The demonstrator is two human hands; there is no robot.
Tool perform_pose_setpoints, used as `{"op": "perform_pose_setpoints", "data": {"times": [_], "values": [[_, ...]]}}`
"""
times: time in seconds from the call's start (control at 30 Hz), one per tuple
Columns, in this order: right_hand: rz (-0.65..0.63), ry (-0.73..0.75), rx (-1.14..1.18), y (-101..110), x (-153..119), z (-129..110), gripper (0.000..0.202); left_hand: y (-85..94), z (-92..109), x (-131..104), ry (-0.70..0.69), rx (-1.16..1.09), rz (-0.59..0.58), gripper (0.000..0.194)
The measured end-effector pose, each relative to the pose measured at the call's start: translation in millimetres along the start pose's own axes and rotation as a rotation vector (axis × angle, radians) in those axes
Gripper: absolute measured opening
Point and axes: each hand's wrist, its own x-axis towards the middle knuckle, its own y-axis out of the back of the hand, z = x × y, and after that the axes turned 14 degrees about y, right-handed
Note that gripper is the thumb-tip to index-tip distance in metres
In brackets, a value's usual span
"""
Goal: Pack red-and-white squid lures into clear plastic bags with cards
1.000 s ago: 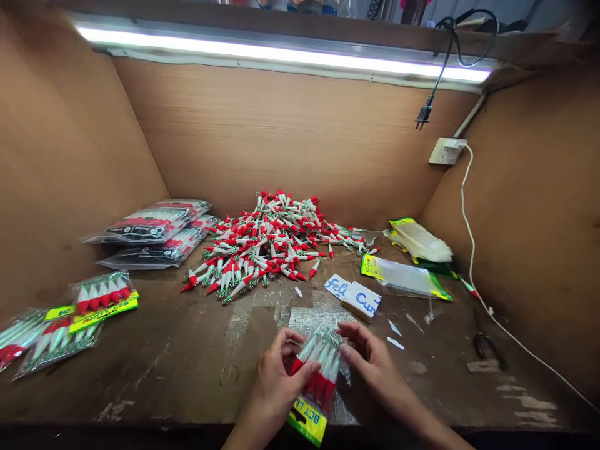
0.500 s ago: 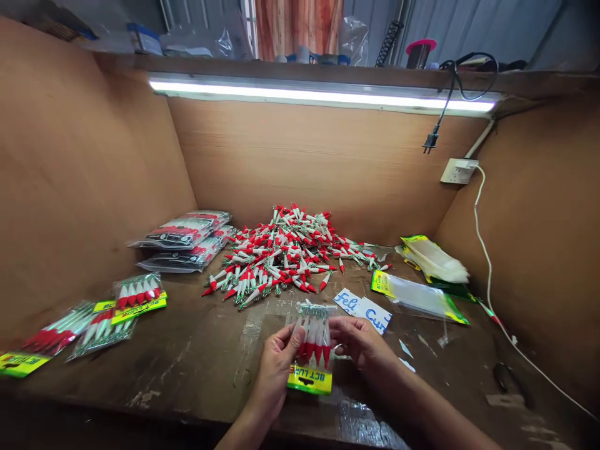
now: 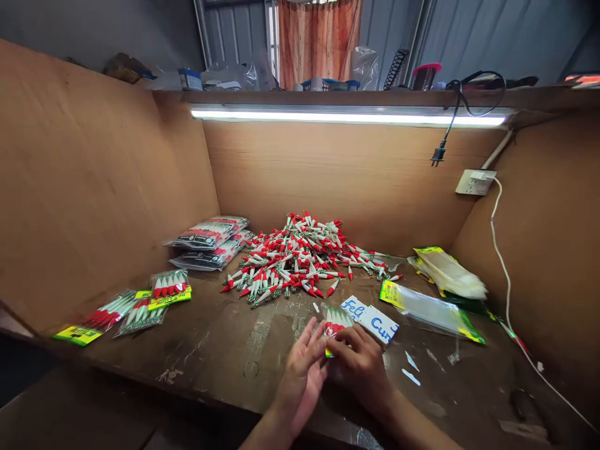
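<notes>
A clear packet of red-and-white fishing lures [image 3: 338, 317] with green hooks and a yellow label is in front of me above the table. My right hand [image 3: 360, 357] grips its lower part, with the fingers curled over the label. My left hand [image 3: 305, 367] is at the packet's left edge, palm turned up, fingers stretched out and thumb near the label. Most of the label is hidden behind my right fingers. Just behind the packet lie white cards with blue handwriting [image 3: 375, 321].
A large heap of loose lures [image 3: 295, 256] lies at the back. Filled lure packets [image 3: 171, 290] are at the left, before stacked bulk bags [image 3: 206, 240]. Empty yellow-topped bags [image 3: 429, 307] lie at the right. Dark-handled pliers [image 3: 525, 409] and a white cable [image 3: 501, 250] are farther right.
The packet has tilted and moved slightly right and away from me. My left fingers have opened from it, while my right hand has closed over its label end. The view has shifted.
</notes>
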Motion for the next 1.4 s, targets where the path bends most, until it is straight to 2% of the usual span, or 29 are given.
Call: {"op": "perform_pose_setpoints", "data": {"times": [0.1, 0.17, 0.27, 0.33, 0.43, 0.5, 0.57, 0.73, 0.87, 1.1, 1.27, 1.4], "values": [[-0.081, 0.171, -0.011, 2.8, -3.7, -7.2, 0.031, -3.2, -3.4, 9.6, -0.018, -0.057, 0.098, 0.064], [-0.133, 0.254, 0.045, 4.1, -4.9, -11.4, 0.035, -0.6, -2.4, 16.0, -0.018, 0.003, 0.092, 0.050], [-0.150, 0.247, 0.187, 4.7, -6.4, -13.2, 0.035, 7.6, 4.8, 21.4, -0.082, 0.073, 0.090, 0.040], [-0.032, 0.080, 0.267, 4.0, -6.3, -8.3, 0.037, 14.4, 13.1, 23.0, -0.113, 0.109, 0.090, 0.043], [0.175, -0.364, 0.398, 2.1, -0.4, 7.4, 0.038, 24.6, 25.7, 25.9, -0.089, 0.321, 0.053, 0.047], [0.246, -0.613, 0.544, 1.8, 6.1, 19.1, 0.039, 29.6, 30.8, 29.1, -0.060, 0.474, 0.017, 0.047], [0.281, -0.721, 0.714, 3.1, 11.3, 28.4, 0.042, 32.3, 31.9, 32.4, -0.035, 0.539, -0.021, 0.046], [0.269, -0.684, 0.939, 11.0, 12.8, 34.0, 0.031, 33.6, 26.5, 34.3, -0.009, 0.561, -0.082, 0.045], [0.245, -0.690, 0.941, 15.7, 13.6, 30.4, 0.026, 33.0, 25.3, 32.0, 0.010, 0.541, -0.077, 0.048], [0.219, -0.686, 1.025, 14.0, 18.7, 25.1, 0.034, 28.8, 27.0, 33.0, 0.003, 0.476, -0.036, 0.047], [0.245, -0.713, 1.011, 9.6, 19.3, 23.6, 0.030, 34.3, 26.7, 35.8, 0.002, 0.475, -0.001, 0.047], [0.260, -0.698, 0.984, 11.8, 21.5, 21.4, 0.027, 38.9, 25.6, 38.2, 0.014, 0.483, -0.019, 0.047]]}}
